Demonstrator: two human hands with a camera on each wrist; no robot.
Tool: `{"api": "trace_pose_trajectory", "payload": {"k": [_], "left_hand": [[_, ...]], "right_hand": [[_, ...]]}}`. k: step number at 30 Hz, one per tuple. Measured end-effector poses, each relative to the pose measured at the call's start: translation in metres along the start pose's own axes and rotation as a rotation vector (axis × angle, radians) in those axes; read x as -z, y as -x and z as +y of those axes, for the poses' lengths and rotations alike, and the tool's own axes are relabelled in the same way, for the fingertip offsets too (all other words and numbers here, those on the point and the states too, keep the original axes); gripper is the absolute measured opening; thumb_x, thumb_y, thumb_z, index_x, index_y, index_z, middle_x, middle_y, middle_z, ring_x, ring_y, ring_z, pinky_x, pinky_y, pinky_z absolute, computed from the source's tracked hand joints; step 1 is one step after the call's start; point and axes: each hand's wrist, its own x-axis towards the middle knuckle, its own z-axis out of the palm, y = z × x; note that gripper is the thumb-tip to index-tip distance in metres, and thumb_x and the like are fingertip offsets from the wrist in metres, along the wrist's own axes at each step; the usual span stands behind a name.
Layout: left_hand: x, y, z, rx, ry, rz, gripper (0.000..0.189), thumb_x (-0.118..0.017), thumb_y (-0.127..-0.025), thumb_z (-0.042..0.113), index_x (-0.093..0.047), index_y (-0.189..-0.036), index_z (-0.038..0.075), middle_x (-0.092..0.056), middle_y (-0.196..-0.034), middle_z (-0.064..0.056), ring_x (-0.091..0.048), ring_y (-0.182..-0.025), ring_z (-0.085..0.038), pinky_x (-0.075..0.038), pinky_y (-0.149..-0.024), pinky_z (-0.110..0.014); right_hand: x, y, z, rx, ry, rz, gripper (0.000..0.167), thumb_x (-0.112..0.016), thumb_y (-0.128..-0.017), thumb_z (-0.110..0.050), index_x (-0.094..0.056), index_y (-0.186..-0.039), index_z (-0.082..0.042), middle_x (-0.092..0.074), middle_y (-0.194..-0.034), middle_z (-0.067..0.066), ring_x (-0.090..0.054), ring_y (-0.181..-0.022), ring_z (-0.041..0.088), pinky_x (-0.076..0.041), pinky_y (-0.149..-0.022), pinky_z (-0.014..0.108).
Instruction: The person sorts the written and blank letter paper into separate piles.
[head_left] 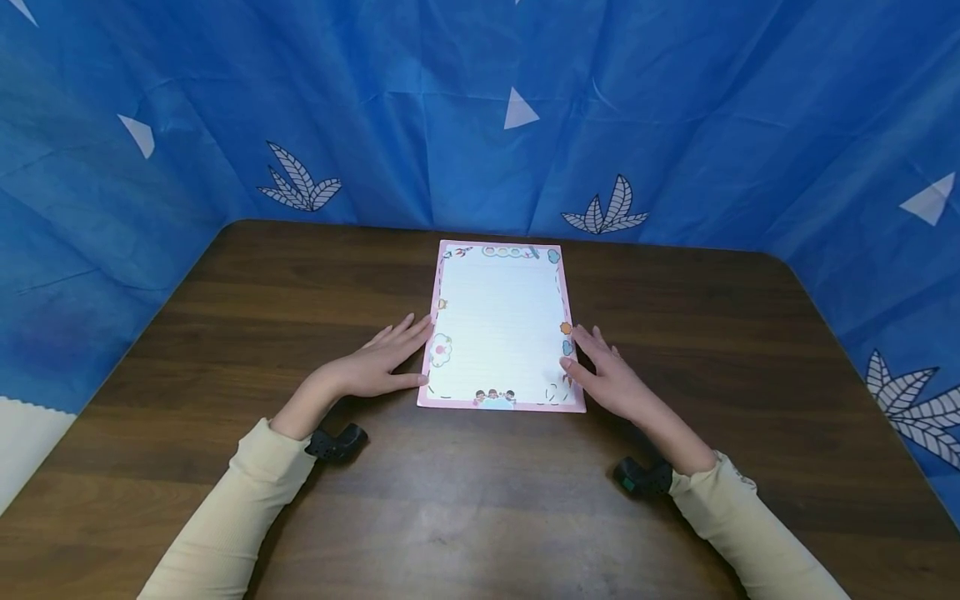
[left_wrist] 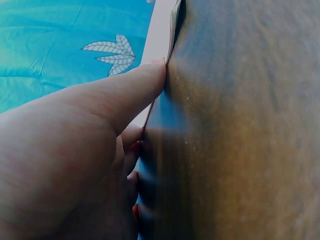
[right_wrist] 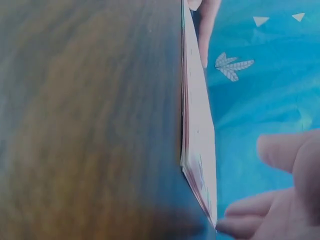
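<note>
A thin stack of lined writing paper [head_left: 498, 325] with a pink border and small cartoon drawings lies flat on the table. In the wrist views its layered edge [right_wrist: 186, 110] shows several sheets. My left hand [head_left: 378, 362] rests at the stack's left side, fingers spread and fairly straight, thumb and fingertips touching that edge. In the left wrist view the left thumb [left_wrist: 137, 85] lies against the paper's edge. On the other side, my right hand [head_left: 611, 379] has its fingers extended along the right edge, the thumb tip over the lower right border.
The dark brown wooden table [head_left: 465, 500] extends around the paper. A blue curtain [head_left: 450, 108] with white leaf and triangle prints hangs behind and beside it. Black devices are strapped at the left wrist [head_left: 337, 442] and right wrist [head_left: 642, 477].
</note>
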Motion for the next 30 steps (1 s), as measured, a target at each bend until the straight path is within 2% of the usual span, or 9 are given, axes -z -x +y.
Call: {"api": "trace_pose_trajectory", "payload": {"k": [6, 30], "left_hand": [[0.0002, 0.0001, -0.0004, 0.001, 0.003, -0.002, 0.081, -0.055, -0.093, 0.039, -0.008, -0.150, 0.006, 0.000, -0.155, -0.010, 0.008, -0.139, -0.029, 0.001, -0.108, -0.051], [0.0010, -0.0004, -0.0004, 0.011, -0.010, -0.010, 0.080, -0.055, -0.093, 0.039, -0.008, -0.150, 0.006, 0.001, -0.155, -0.010, 0.009, -0.139, -0.028, 0.002, -0.108, -0.050]], "right_hand": [[-0.0008, -0.0008, 0.0057, 0.016, 0.038, -0.015, 0.064, -0.047, -0.098, -0.032, -0.025, -0.144, 0.006, -0.014, -0.149, 0.027, 0.001, -0.137, 0.040, 0.004, -0.103, 0.061], [0.0012, -0.0044, 0.0043, -0.039, -0.097, -0.031, 0.064, -0.048, -0.097, -0.032, -0.025, -0.144, 0.006, -0.007, -0.151, 0.025, 0.009, -0.137, 0.037, 0.010, -0.103, 0.058]]}}
